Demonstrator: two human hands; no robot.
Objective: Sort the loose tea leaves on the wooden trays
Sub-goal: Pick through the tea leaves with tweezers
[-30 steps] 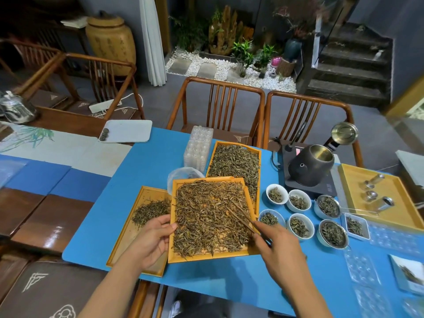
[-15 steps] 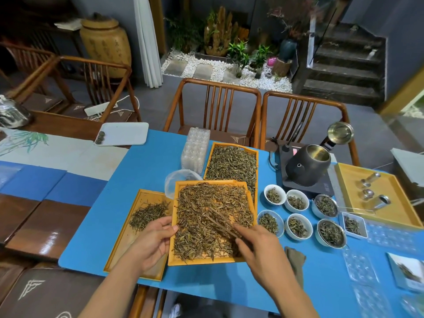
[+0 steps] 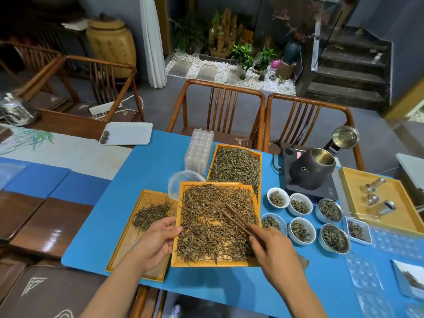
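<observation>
The tea lay spread thick across the middle tray, which sat on the blue tabletop partly overlapping the left tray; that one carried only a small sorted heap. A third tray behind was full as well.

To do this step well, the tweezers should probably work one leaf at a time: tips kept low and nearly flat to the tray, closing gently so the dry leaf does not snap, then lifting clear before crossing to the left heap. Steadying the tray matters, since it rode on the rim of its neighbour and could rock or slide. Judging by the small heap, most of the sorting was not yet done.

The right hand came in from the near right corner, knuckles up, fingers curled and pinching the tweezers near their back end, the tips angled up and left into the middle of the leaves. Whether the tips gripped a leaf could not be told. The left hand rested at the tray's left edge, palm turned inward, thumb over the rim among the leaves and fingers loosely curled beneath, bracing it.
</observation>
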